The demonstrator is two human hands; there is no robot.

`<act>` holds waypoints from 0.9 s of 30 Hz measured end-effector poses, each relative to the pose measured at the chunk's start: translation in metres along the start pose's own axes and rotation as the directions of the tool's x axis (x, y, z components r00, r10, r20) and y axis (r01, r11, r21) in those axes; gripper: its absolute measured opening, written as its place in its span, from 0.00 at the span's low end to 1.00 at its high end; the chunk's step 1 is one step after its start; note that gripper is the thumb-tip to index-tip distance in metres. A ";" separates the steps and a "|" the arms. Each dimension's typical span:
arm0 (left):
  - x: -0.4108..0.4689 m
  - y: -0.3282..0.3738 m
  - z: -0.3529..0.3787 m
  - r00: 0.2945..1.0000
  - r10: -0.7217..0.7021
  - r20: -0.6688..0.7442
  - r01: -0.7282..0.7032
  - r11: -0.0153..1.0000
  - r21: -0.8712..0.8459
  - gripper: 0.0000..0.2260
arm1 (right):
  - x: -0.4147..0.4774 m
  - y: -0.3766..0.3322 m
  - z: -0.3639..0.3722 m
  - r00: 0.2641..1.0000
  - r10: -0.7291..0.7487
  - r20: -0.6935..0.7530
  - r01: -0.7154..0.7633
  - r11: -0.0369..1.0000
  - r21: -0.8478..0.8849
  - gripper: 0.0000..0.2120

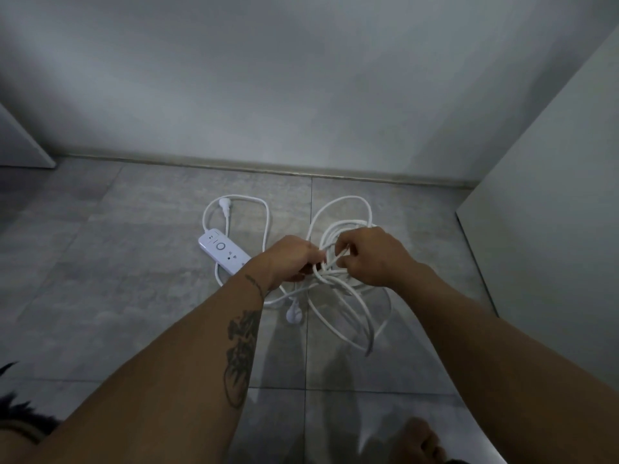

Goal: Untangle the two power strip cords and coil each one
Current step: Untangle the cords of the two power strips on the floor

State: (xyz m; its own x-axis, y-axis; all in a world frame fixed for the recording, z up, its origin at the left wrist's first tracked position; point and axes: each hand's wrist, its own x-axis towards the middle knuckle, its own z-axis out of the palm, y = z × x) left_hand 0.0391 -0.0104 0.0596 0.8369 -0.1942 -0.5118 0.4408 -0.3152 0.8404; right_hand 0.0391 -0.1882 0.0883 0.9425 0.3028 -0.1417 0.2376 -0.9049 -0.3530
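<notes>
Head view has the left hand [294,260] and right hand [366,256] both curled round the waist of the white cord bundle [346,225] above the floor [134,296] near its far edge, power strip [222,251] just left; limp, light, springy loops likely handle best gripped there.

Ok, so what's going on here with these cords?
A person holds a cord bundle above the floor. The left hand grips its middle and the right hand pinches a strand there. A power strip lies on the floor to the left, cord loosely looped; a plug dangles below the hands.
</notes>
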 end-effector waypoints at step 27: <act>0.004 -0.023 -0.001 0.954 0.199 -0.223 -0.112 0.930 0.349 0.06 | -0.012 0.076 -0.047 0.943 0.332 0.034 -0.331 0.943 -0.045 0.08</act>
State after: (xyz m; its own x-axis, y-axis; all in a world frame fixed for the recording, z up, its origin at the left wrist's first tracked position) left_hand 0.0327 -0.0033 0.0385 0.9586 -0.0409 -0.2817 0.2031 -0.5954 0.7774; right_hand 0.0566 -0.2742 0.1065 0.9592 -0.0051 -0.2826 -0.0771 -0.9666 -0.2443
